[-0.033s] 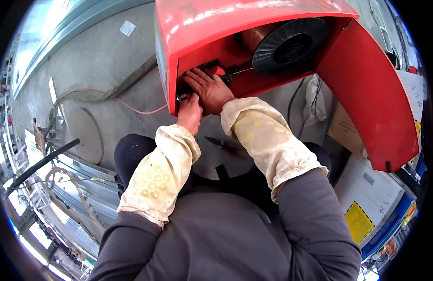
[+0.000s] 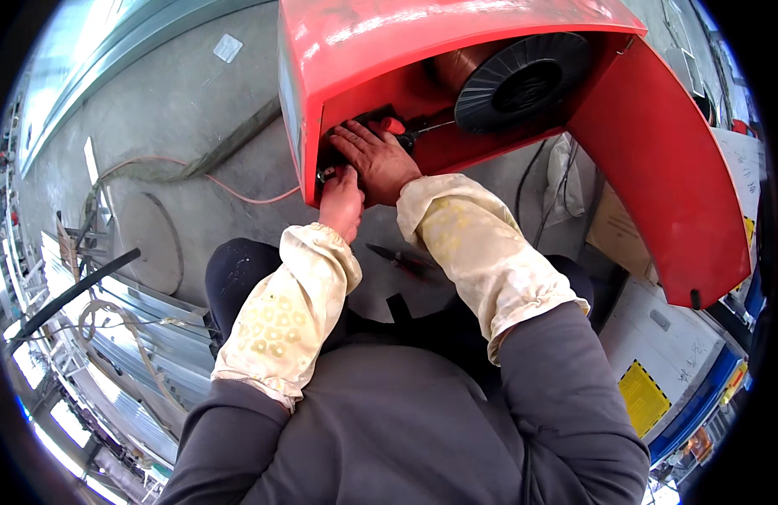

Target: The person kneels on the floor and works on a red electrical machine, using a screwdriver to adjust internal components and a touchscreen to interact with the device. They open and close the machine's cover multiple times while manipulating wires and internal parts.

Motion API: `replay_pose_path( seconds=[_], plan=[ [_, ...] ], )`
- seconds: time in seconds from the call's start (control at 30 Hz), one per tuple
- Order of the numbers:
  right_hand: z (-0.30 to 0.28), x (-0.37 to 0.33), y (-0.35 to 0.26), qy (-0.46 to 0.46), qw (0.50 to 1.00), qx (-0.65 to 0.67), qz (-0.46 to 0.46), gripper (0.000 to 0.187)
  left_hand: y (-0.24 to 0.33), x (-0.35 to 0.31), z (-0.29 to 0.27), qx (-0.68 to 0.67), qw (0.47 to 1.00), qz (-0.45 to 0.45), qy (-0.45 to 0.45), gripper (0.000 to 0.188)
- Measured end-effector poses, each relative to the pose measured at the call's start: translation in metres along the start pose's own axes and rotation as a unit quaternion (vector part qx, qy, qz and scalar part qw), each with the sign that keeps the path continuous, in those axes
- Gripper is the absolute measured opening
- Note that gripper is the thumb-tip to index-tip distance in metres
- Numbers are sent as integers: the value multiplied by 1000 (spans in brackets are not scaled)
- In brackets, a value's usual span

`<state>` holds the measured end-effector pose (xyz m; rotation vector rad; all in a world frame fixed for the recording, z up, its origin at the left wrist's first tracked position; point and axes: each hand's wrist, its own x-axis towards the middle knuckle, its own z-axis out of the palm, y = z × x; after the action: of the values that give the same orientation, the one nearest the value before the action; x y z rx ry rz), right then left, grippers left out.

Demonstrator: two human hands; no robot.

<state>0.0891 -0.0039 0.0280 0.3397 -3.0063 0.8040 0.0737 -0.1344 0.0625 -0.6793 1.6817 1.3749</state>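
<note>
A red wire feeder housing stands in front of me with its side door swung out to the right. Inside it, copper-coloured wire is wound on a black spool, and a thin wire runs left to a dark feed mechanism with a red knob. My right hand lies over this mechanism, fingers stretched out and hiding most of it. At the housing's lower left corner my left hand is closed, fingertips beside a small metal fitting; what it grips is hidden.
Pliers with red handles lie on the floor between my knees. A pink hose and a grey fabric-covered cable stretch across the floor at left. Metal sheets are stacked at lower left. A cardboard box and white cabinet are at right.
</note>
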Motion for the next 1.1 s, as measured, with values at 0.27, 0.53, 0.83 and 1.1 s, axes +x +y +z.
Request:
replay_pose_path(
  seconds=[0.27, 0.53, 0.83, 1.1],
  plan=[
    [13, -1, 4, 10, 999, -32, 0, 87, -4, 5, 2, -46, 999, 0, -2, 38],
    [13, -6, -4, 36, 999, 27, -6, 76, 75, -28, 56, 115, 884, 441, -107, 29],
    [14, 5, -3, 89, 990, 102, 49, 69, 42, -69, 40, 324, 756, 485, -298, 18],
    [23, 7, -9, 42, 993, 21, 109, 42, 57, -103, -30, 360, 749, 443, -336, 18]
  ],
)
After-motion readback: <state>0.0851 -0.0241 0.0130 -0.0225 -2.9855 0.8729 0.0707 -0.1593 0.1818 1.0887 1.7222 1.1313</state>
